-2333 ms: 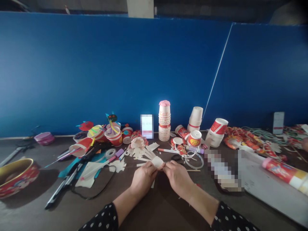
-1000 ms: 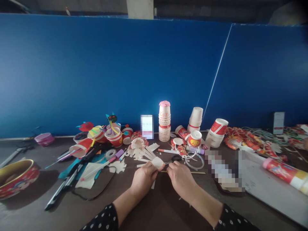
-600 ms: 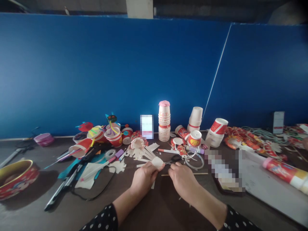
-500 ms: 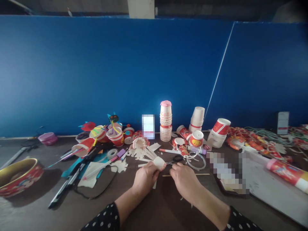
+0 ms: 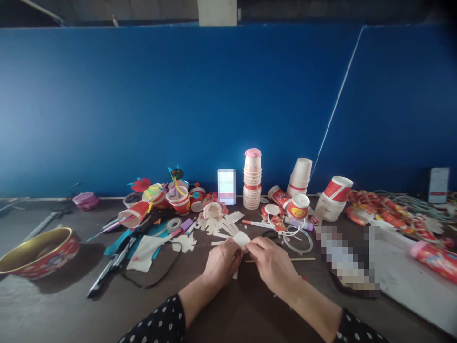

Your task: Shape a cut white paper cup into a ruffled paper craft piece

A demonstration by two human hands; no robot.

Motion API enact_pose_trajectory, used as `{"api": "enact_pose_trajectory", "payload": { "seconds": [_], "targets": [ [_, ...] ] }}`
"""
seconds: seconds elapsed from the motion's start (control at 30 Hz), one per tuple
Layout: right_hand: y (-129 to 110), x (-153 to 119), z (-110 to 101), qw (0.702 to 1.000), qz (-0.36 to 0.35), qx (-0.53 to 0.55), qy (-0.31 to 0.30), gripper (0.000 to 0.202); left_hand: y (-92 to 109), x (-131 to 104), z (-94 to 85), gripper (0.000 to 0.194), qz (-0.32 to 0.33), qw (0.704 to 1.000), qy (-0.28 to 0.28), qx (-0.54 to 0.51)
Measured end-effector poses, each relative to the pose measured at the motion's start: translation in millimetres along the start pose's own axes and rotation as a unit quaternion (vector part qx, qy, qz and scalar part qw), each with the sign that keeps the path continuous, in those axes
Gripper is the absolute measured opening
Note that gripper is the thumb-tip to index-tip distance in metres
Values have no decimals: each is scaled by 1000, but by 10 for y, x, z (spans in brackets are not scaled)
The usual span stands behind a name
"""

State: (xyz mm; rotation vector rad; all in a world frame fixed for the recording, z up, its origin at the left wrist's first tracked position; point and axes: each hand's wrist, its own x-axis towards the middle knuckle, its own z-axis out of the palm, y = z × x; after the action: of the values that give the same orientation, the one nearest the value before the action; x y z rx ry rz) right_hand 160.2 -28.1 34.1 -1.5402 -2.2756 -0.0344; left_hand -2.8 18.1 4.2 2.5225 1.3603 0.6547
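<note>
Between my two hands is a cut paper cup (image 5: 242, 239), its white bottom facing up and several white strips fanning out from it. My left hand (image 5: 223, 262) is closed, pinching its left and near side. On the other side my right hand (image 5: 271, 261) has its fingertips pressed together at the cup's right edge. What lies under the fingertips is hidden. Just beyond my right hand, dark-handled scissors (image 5: 271, 234) show in part. A thin wooden stick (image 5: 303, 259) lies behind the right fingers.
A tall stack of paper cups (image 5: 252, 190) stands behind the hands, next to a phone (image 5: 226, 186). Left are decorated cups (image 5: 178, 205), a tape roll (image 5: 174, 224), white paper (image 5: 141, 259) and a red-gold bowl (image 5: 53, 267). A white board (image 5: 403, 281) lies right.
My right hand has moved in to the cup's edge and now touches it; before, a gap with a scissor blade showed between them. The whole view has shifted slightly.
</note>
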Motion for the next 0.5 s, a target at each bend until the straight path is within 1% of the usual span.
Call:
{"api": "enact_pose_trajectory", "payload": {
  "seconds": [0.07, 0.17, 0.27, 0.5],
  "targets": [
    [1, 20, 44, 1000, -15, 1, 6, 22, 1, -7, -2, 10, 14, 1000, 6, -2],
    [20, 44, 92, 1000, -13, -12, 13, 23, 1, -14, 4, 10, 34, 999, 22, -6],
    [43, 51, 106, 1000, -8, -20, 15, 23, 9, -14, 8, 10, 35, 999, 30, -6],
    [56, 50, 96, 1000, -9, -20, 4, 24, 18, -12, -1, 7, 30, 999, 24, -14]
  ]
}}
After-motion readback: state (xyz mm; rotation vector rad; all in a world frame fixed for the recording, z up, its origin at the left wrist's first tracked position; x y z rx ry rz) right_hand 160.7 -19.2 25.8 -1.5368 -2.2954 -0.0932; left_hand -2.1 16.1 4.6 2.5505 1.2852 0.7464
